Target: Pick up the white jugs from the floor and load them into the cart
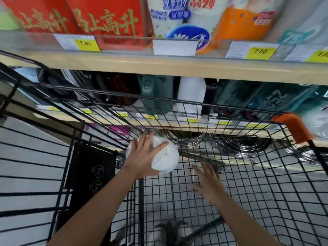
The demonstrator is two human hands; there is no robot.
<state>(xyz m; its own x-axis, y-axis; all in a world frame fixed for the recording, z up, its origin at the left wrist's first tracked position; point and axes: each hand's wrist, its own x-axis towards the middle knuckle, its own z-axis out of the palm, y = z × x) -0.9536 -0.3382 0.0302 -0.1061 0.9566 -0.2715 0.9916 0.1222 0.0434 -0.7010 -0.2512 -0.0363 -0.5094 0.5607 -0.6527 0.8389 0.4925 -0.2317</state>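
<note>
My left hand (144,157) presses down with spread fingers on the round top of a white jug (165,157), seen from above inside the black wire cart (248,183). The jug stands at the cart's far left corner. My right hand (208,180) hovers to the right of the jug, fingers apart, holding nothing, above the cart's mesh floor. Another white jug (191,95) stands on the store shelf beyond the cart.
A wooden shelf (177,68) with price tags runs across the view, holding red boxes (76,16) and cup packs above. Dark green containers (156,93) stand on the lower shelf, metal racks (239,144) below. An orange cart handle (292,126) sits at right. Shoes (170,233) show below.
</note>
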